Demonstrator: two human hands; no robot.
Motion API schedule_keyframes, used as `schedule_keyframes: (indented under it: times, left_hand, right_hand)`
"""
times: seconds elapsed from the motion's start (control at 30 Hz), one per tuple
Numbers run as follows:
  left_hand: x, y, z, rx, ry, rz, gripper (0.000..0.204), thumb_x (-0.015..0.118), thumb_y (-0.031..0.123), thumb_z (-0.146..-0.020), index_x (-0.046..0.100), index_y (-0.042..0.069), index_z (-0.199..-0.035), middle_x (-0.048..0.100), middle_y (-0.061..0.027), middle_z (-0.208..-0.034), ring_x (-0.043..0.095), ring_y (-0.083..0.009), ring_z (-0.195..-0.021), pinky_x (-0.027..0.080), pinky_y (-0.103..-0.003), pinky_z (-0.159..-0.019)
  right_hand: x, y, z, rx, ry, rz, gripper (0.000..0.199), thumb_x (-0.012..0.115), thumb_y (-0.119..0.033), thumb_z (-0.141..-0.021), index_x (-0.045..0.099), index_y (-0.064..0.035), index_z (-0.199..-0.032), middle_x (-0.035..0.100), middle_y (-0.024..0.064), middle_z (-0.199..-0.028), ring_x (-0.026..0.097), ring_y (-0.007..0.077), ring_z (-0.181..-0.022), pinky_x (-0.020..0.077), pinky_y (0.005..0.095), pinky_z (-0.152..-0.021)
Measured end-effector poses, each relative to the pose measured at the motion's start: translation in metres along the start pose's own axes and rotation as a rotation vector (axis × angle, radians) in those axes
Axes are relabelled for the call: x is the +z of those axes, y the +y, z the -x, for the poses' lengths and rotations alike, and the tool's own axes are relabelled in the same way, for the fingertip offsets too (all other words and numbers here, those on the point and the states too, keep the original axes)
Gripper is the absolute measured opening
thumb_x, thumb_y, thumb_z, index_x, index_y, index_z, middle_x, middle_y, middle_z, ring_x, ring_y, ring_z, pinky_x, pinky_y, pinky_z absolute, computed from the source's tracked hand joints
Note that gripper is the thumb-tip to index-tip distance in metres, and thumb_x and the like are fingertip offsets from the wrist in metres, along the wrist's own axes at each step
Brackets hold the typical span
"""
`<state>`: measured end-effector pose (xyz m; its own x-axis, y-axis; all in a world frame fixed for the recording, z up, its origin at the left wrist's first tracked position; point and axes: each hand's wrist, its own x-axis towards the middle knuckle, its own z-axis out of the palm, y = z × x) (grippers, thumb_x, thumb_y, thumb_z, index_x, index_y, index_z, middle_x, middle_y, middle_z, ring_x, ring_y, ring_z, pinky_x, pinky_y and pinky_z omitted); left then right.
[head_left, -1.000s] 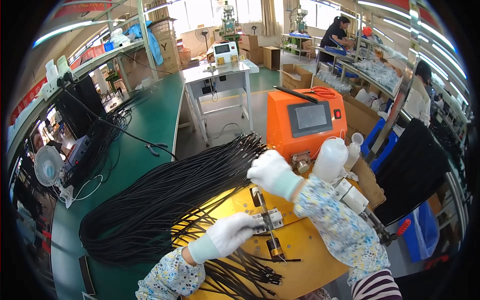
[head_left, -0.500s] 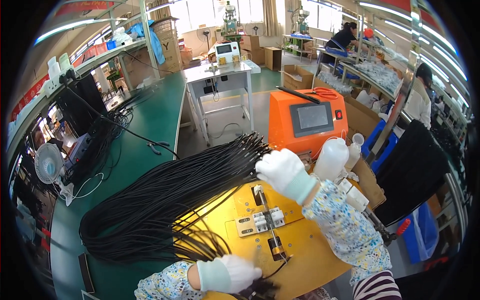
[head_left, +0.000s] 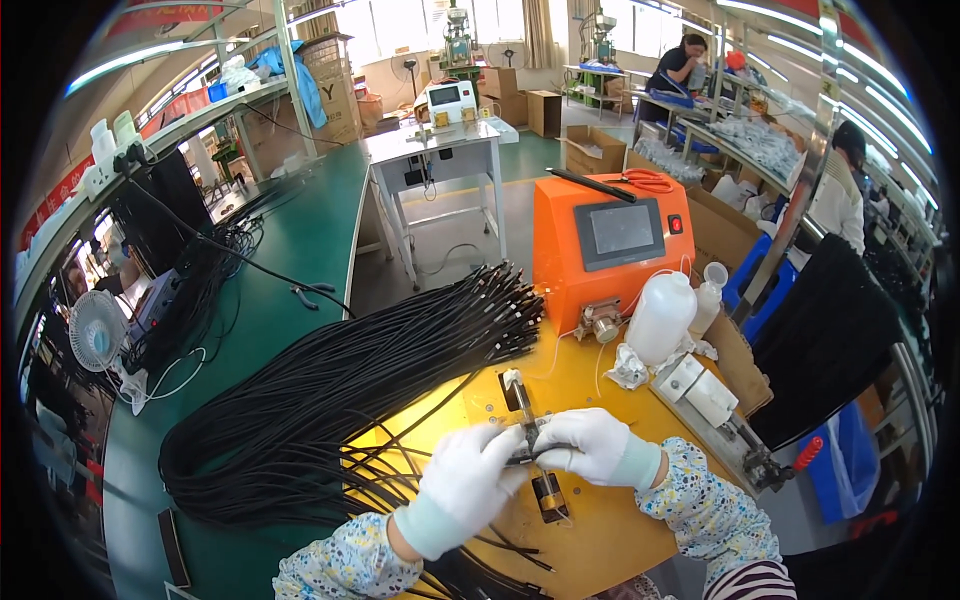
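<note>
My white-gloved left hand (head_left: 465,485) and right hand (head_left: 592,447) meet over a small metal fixture (head_left: 548,497) set in a yellow work plate (head_left: 625,535). Fingers of both are closed in a pinch around a short dark length between them, which looks like a black cable (head_left: 522,458); the gloves hide most of it and the fixture's middle. To the left lies a thick, folded bundle of black cables (head_left: 320,375), its metal-tipped ends pointing to the far right. Several more cable ends (head_left: 500,572) lie near the plate's front edge, below my left hand.
An orange machine (head_left: 560,245) with a screen stands behind the plate. White bottles (head_left: 662,320) and a metal clamp device (head_left: 700,395) with a red handle are at right. Pliers (head_left: 312,292) and a small fan (head_left: 97,330) sit on the green table (head_left: 310,240).
My right hand has come down from the bundle's ends to the fixture. My left hand has risen from the plate's front edge to meet it, leaving cable ends below.
</note>
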<state>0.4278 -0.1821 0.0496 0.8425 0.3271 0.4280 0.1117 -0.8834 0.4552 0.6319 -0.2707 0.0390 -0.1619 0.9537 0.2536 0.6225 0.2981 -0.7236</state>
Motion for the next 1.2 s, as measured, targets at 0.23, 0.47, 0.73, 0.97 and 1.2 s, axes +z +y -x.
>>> schedule_keyframes:
  times: [0.23,0.47,0.73,0.97,1.2]
  left_hand:
    - [0.018,-0.014,0.001,-0.240,0.025,0.276,0.019,0.070,0.014,-0.084,0.069,0.006,-0.101,0.069,-0.0143,-0.089,0.068,-0.0289,-0.075,0.055,-0.033,-0.068]
    - [0.025,-0.015,0.006,-0.163,-0.069,0.149,0.018,0.066,0.017,-0.087,0.068,0.007,-0.102,0.068,-0.0172,-0.087,0.067,-0.0315,-0.077,0.054,-0.035,-0.067]
    - [0.022,-0.027,0.002,-0.118,0.030,-0.032,0.026,0.066,0.010,-0.082,0.068,0.009,-0.108,0.064,-0.0088,-0.083,0.064,-0.0266,-0.074,0.053,-0.033,-0.066]
    - [0.029,-0.033,0.009,0.046,-0.109,-0.451,0.040,0.055,0.010,-0.082,0.060,0.010,-0.122,0.056,-0.0021,-0.085,0.057,-0.0198,-0.078,0.047,-0.032,-0.069]
    - [0.034,-0.036,0.011,0.100,-0.126,-0.513,0.042,0.053,0.012,-0.083,0.058,0.010,-0.124,0.054,-0.0012,-0.083,0.055,-0.0189,-0.074,0.047,-0.032,-0.067]
  right_hand:
    - [0.000,0.005,0.006,0.300,0.125,-0.319,0.019,0.065,-0.023,-0.087,0.066,-0.0038,-0.092,0.065,0.0125,-0.081,0.064,0.0304,-0.077,0.0514,0.0363,-0.071]
    - [0.010,0.003,0.004,0.014,0.075,0.067,0.013,0.066,-0.013,-0.086,0.067,-0.0032,-0.095,0.067,0.0120,-0.086,0.066,0.0255,-0.075,0.0522,0.0327,-0.068]
    - [0.009,0.023,0.000,0.043,0.173,0.084,0.013,0.065,-0.019,-0.085,0.066,-0.0067,-0.089,0.064,0.0090,-0.081,0.062,0.0295,-0.078,0.0496,0.0387,-0.070]
    - [0.011,0.028,-0.004,-0.095,0.202,0.403,0.012,0.068,-0.016,-0.080,0.068,-0.0080,-0.090,0.063,0.0065,-0.078,0.061,0.0265,-0.075,0.0467,0.0374,-0.068]
    - [-0.008,0.020,-0.043,-0.191,0.242,0.615,0.009,0.065,-0.022,-0.080,0.066,-0.0126,-0.081,0.061,0.0047,-0.081,0.060,0.0246,-0.080,0.0455,0.0353,-0.068]
